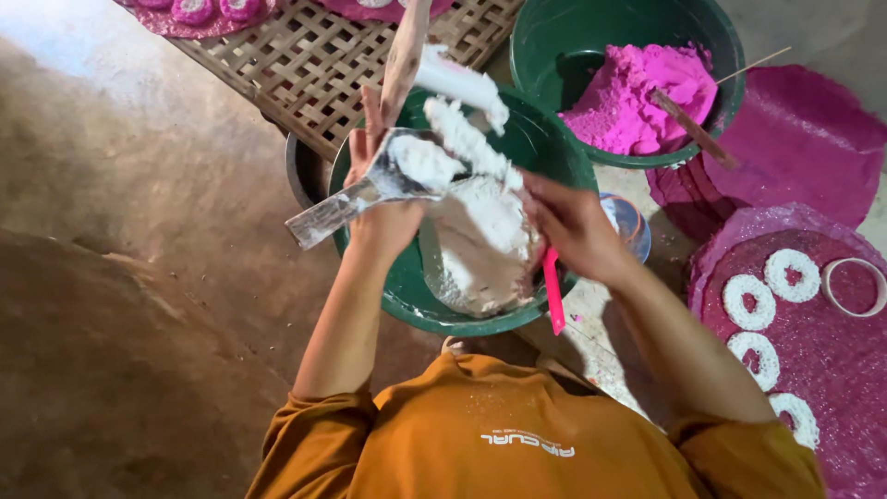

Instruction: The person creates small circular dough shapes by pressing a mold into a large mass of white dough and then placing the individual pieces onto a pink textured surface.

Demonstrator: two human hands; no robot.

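A: What is the left hand point(383, 217) doing?

B: It is gripping a flat metal scoop point(388, 180) loaded with white paste, fingers clamped around the handle, which is sticking out toward eight o'clock. The hand is hovering over the green basin point(407, 296) at the centre of the view.

A: And the right hand point(573, 226)?

B: It is pressing against the mound of white paste point(485, 245) inside that basin, at about three o'clock of the mound. The fingers are curling together around a pink-handled tool point(552, 291), whose handle is pointing down toward six o'clock over the basin's rim.

A: What is sitting around them?

B: At one o'clock a second green basin point(554, 37) is holding bright pink powder point(637, 92), with a wooden stick point(693, 129) lying across it. At three to four o'clock a pink mesh mat point(832, 370) is carrying white paste rings point(748, 300) in a column, and a ring mould point(855, 286) is lying just beside them. At twelve o'clock a woven bamboo tray point(314, 65) is lying behind the centre basin. A small metal bowl point(633, 222) is peeking out just beyond the right wrist.

A: And the person?

B: An orange shirt point(517, 434) is filling the bottom edge.
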